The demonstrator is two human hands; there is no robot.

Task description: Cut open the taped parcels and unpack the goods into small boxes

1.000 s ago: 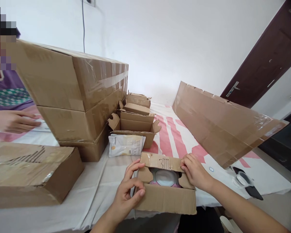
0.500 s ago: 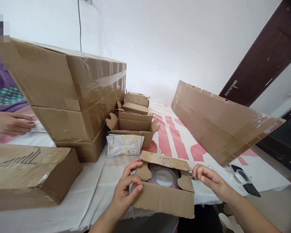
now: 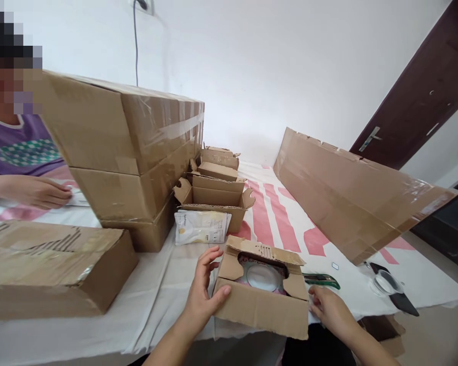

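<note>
A small cardboard box (image 3: 265, 315) sits at the table's front edge with its top flaps partly open. Through the gap shows a pink-patterned pack (image 3: 265, 277) with a pale oval lid. My left hand (image 3: 204, 287) grips the box's left end, thumb on the front corner and fingers bent behind. Close by the box's right end is my right hand (image 3: 330, 307), its fingers curled together; what they hold, if anything, is hidden. Just beyond that hand lies a green utility knife (image 3: 322, 280).
Taped cartons (image 3: 137, 137) are stacked at left, near a long box (image 3: 49, 264). Open small boxes (image 3: 213, 195) stand in a row behind white pouches (image 3: 202, 227). A cardboard panel (image 3: 351, 193) leans at right, near a tape roll (image 3: 387, 282). A co-worker's hand (image 3: 41, 192) rests far left.
My right hand has moved down and toward me along the box's right end, leaving the green knife in plain view. My left hand still holds the left end. The view has shifted slightly.
</note>
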